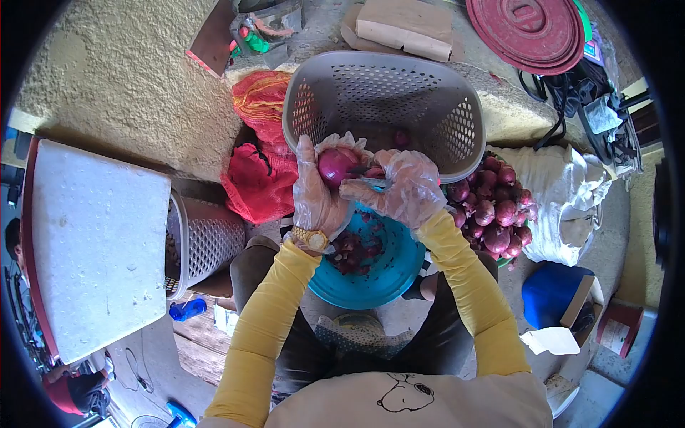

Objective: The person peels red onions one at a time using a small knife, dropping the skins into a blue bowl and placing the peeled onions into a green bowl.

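My left hand [320,187], in a clear plastic glove and with a gold watch at the wrist, is closed around a red onion [336,167]. My right hand [410,184], gloved too, is closed on what looks like a small knife [376,183], mostly hidden by the fingers, right beside the onion. Both hands are over the near rim of a grey perforated basket [473,132], where another onion [402,138] lies on the bottom. Below them, a turquoise basin [399,274] holds onion skins [354,251].
A heap of red onions [499,210] stands to the right, by a white sack [553,192]. Red mesh bags [260,178] lie left of the basket. Farther left are a second perforated basket [214,239] and a white foam box [100,250]. A person [75,389] appears at lower left.
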### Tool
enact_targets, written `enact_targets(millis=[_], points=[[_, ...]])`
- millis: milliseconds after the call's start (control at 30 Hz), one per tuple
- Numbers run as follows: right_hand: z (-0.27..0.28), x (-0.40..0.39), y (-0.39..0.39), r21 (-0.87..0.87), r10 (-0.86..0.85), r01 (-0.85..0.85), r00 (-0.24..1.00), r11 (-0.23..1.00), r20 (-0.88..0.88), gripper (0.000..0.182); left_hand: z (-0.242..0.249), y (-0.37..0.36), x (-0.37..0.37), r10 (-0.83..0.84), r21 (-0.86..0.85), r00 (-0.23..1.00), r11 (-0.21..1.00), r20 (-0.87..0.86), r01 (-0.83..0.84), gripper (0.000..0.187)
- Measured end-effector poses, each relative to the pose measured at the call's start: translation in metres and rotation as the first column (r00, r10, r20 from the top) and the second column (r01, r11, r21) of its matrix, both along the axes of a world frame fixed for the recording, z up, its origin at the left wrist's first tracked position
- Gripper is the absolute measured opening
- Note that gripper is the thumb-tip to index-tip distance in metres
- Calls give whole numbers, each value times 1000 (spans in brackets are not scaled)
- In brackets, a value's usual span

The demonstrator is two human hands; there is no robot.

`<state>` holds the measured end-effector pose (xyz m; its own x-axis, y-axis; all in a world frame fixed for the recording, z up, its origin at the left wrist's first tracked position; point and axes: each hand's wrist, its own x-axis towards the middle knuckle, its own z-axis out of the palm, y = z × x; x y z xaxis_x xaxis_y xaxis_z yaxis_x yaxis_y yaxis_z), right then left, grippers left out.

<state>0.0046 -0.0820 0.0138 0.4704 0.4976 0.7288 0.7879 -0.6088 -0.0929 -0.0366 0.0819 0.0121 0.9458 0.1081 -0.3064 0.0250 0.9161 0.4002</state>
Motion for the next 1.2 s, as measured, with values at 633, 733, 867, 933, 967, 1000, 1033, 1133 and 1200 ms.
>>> enact_targets(millis=[633, 733, 867, 933, 967, 1000, 1033, 1133, 1200], points=[[14, 0, 3, -1, 5, -6, 958, 1000, -287, 59, -1, -2, 1, 66, 12, 996, 998, 60, -67, 55], [17, -1, 4, 25, 36, -30, 954, 999, -298, 58, 5, -3, -2, 12, 59, 995, 998, 102, -18, 55], [19, -1, 1, 66, 66, -55, 979, 996, -191, 53, 8, 1, 4, 31, 22, 999, 999, 13, -31, 54], [21, 0, -1, 29, 40, -33, 965, 999, -260, 53, 6, 0, 7, 134, -49, 990, 990, 38, -132, 52], [22, 0, -1, -10, 10, -14, 945, 1000, -327, 52, 5, -1, 7, 134, -49, 990, 990, 37, -132, 52], [22, 0, -1, -10, 10, -13, 945, 1000, -327, 52, 5, -2, 5, 125, -50, 990, 991, 66, -122, 52], [22, -2, 0, -18, -10, 4, 940, 1000, -341, 53, 5, -2, 5, 116, -52, 989, 992, 94, -112, 51], [22, -3, 6, 6, -27, 30, 952, 1000, -305, 54, 4, -3, 4, 118, -125, 990, 986, 81, -107, 50], [24, -3, 6, 38, -25, 36, 967, 999, -253, 55, 4, -3, 4, 119, -118, 989, 987, 92, -108, 51]])
